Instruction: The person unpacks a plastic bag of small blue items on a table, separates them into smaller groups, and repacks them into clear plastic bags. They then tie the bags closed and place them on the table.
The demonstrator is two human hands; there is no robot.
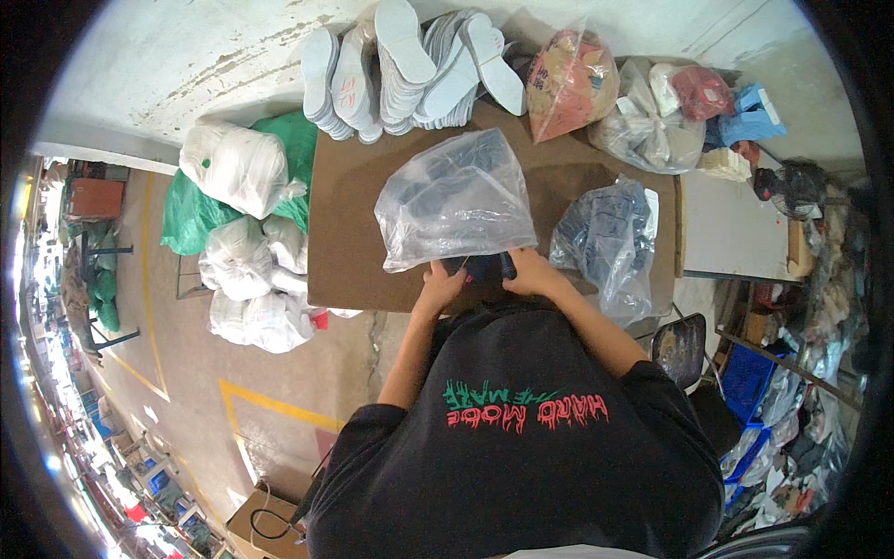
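Both my hands are at the near edge of a brown table (349, 214), just in front of a large clear plastic bag (456, 219) with dark, flat-looking pieces in it. My left hand (441, 285) has its fingers closed at the left side of a small dark piece (480, 270). On that piece's right side, my right hand (533, 273) is closed with the thumb toward the middle. The kind of piece cannot be made out, as it is partly hidden by the bag and my fingers. A second clear bag (605, 242) with dark blue pieces lies to the right.
Stacks of pale grey insoles (405, 47) stand along the wall at the table's back. Tied bags of parts (573, 79) crowd the back right. White sacks (233, 168) and a green sack (191, 219) are piled left. A small fan (792, 186) stands far right above blue crates (750, 382).
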